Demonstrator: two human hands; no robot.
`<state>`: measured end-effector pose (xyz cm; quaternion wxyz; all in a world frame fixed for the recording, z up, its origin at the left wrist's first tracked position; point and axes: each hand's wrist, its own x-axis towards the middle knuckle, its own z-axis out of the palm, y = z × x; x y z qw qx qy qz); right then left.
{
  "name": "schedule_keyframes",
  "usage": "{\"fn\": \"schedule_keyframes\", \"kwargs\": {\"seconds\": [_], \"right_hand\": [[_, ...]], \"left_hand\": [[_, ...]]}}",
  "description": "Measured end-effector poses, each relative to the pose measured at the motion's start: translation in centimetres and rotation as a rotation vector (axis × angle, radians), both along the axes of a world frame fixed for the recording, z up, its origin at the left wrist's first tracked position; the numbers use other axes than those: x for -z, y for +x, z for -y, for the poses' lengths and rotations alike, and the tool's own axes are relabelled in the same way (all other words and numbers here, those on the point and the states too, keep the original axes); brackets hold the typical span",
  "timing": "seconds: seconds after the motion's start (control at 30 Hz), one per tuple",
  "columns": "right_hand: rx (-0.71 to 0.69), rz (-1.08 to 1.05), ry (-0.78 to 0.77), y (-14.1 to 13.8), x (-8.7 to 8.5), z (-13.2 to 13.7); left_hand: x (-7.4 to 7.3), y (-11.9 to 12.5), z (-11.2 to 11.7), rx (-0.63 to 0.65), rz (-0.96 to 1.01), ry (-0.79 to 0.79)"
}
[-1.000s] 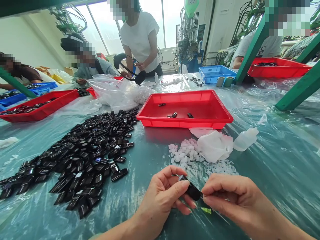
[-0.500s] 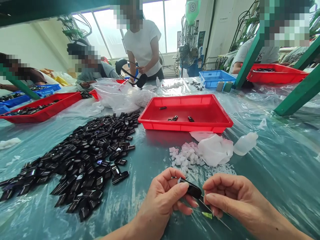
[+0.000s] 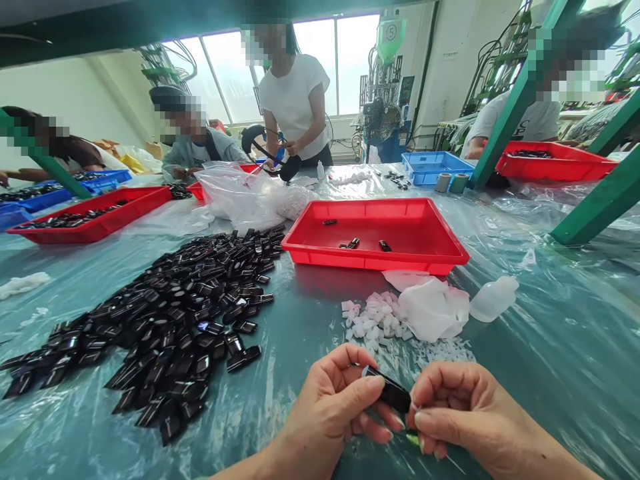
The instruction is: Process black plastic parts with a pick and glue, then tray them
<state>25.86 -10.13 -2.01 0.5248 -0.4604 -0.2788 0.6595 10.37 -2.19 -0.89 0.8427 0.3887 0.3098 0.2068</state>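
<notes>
1. The left hand (image 3: 330, 417) is closed in a pinch, thumb and fingers gripping a glossy black oblong piece (image 3: 393, 392) held up just above the surface (image 3: 565, 380)
2. The right hand (image 3: 460, 410) is curled shut, its fingertips (image 3: 417, 419) right at the end of the piece; their exact grip is partly hidden
3. A needle with a green hub (image 3: 413, 438) shows just beneath the right hand, the hub half covered
4. Just beyond the hands lie white and pink fragments (image 3: 373, 323), crumpled white plastic (image 3: 433, 309) and a translucent squeeze bottle (image 3: 494, 299)
5. To the left, a large heap of similar black pieces (image 3: 165, 320) sits on clear plastic sheeting (image 3: 65, 427)
6. Ahead, a red tray (image 3: 370, 262) holds a few black pieces, and a standing co-worker (image 3: 295, 100) handles something black beyond it
</notes>
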Motion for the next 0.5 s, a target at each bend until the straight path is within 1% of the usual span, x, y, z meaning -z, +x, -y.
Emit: {"fn": "schedule_keyframes", "kwargs": {"seconds": [0.07, 0.17, 0.3, 0.5], "right_hand": [[-0.007, -0.001, -0.019, -0.02, 0.06, 0.08], [-0.002, 0.048, -0.050, -0.02, 0.13, 0.28], [-0.030, 0.106, -0.036, 0.02, 0.34, 0.45], [-0.035, 0.108, -0.033, -0.05, 0.25, 0.66]], "left_hand": [[-0.03, 0.00, -0.02, 0.006, -0.005, -0.001], [0.00, -0.04, -0.10, -0.012, -0.050, 0.047], [0.12, -0.15, -0.26, -0.012, -0.089, 0.132], [0.19, -0.34, -0.41, -0.027, -0.092, 0.189]]}}
